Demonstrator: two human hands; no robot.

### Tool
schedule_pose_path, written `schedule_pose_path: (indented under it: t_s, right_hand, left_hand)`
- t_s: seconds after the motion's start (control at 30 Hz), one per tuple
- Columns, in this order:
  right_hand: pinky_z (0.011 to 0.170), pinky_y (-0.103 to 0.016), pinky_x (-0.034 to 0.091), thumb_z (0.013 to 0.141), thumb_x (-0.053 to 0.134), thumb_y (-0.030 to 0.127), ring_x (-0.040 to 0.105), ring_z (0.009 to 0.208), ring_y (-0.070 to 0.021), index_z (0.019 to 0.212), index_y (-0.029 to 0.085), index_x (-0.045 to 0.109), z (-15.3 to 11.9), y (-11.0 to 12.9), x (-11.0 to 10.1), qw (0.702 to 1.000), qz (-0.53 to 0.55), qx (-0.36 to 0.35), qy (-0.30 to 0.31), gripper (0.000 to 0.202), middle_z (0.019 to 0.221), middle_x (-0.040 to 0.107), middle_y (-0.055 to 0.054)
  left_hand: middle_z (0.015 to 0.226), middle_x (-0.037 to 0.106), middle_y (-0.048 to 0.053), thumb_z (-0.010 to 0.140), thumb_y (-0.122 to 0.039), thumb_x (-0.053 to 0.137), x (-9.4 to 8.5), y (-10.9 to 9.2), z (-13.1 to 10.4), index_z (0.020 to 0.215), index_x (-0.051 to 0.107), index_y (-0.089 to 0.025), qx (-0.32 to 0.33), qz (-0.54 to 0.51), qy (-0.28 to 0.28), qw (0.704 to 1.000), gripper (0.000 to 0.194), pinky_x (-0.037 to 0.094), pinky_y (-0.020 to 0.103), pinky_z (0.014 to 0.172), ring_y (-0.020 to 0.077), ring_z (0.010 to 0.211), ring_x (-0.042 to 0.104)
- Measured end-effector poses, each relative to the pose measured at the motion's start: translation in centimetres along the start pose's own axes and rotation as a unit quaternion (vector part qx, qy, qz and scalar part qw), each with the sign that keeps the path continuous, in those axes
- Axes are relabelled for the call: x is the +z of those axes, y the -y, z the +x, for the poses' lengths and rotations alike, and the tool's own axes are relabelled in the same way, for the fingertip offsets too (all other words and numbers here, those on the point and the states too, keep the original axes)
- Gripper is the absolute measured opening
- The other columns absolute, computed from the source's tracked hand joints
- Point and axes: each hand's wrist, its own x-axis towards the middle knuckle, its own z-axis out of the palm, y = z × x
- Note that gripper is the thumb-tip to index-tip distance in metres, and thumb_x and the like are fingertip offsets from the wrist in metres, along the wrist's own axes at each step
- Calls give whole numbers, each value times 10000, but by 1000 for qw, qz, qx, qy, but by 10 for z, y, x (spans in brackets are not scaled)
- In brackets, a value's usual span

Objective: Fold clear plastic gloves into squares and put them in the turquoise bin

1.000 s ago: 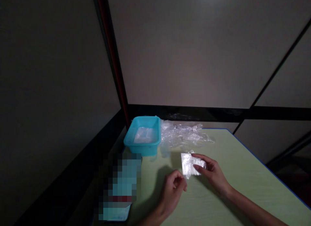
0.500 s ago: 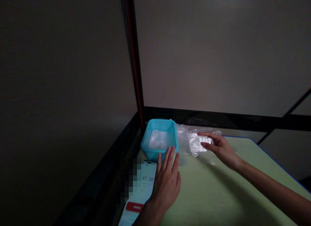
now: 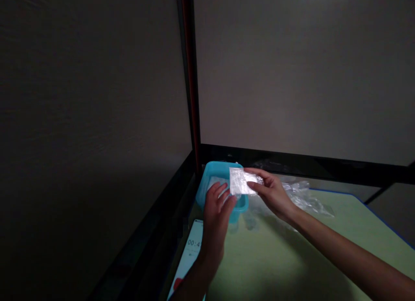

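Pinched between the thumb and fingers of my right hand (image 3: 270, 191) is a small, flat, shiny clear plastic packet (image 3: 239, 181), raised at the right side of the turquoise basket (image 3: 201, 197). What the packet contains, if anything, I cannot make out. My left hand (image 3: 218, 210) is lifted in front of the basket, its fingers apart and curved, with nothing in them. Its fingertips come close to the packet's lower left edge. Whitish, flat plastic (image 3: 215, 180) lies inside the basket, partly covered by my left fingers.
Crumpled clear plastic bags (image 3: 306, 197) lie on the green table (image 3: 259, 262), right of the basket. A phone showing a timer (image 3: 191, 249) rests at the table's left edge, partly behind my left arm. Walls (image 3: 292, 76) close off the back and left.
My right hand has taken hold of the flat plastic packet and carried it left to the basket. My left hand has turned and lifted slightly, its fingers now curved. The view has shifted a little.
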Motion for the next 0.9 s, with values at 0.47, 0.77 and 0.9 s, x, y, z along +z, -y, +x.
schedule_pose_path:
  t_s: [0.47, 0.77, 0.9]
  right_hand:
    - [971, -392, 361, 663, 695, 242, 523, 1090, -197, 1116, 306, 578, -3, -12, 9, 998, 6, -48, 50, 472, 1252, 533, -4]
    - [866, -398, 453, 688, 676, 264, 545, 1061, -217, 1122, 311, 565, -9, -6, -17, 999, -7, -6, 31, 451, 1274, 513, -36]
    - [861, -411, 455, 693, 669, 276, 548, 1059, -227, 1110, 306, 573, -12, -5, -26, 999, -32, -1, 17, 429, 1265, 521, -43]
  left_hand:
    - [679, 576, -21, 699, -174, 522, 9, -6, 69, 766, 491, -157, -56, 62, -71, 994, 76, 472, 202, 606, 104, 647, 601]
    - [1059, 559, 68, 856, -282, 532, -2, 14, 127, 1090, 519, -143, -139, 297, 2, 945, 273, 497, 364, 734, 184, 880, 579]
    - [1128, 530, 78, 863, -304, 520, 0, 33, 140, 1132, 500, -156, -161, 372, 46, 913, 307, 480, 399, 782, 204, 947, 560]
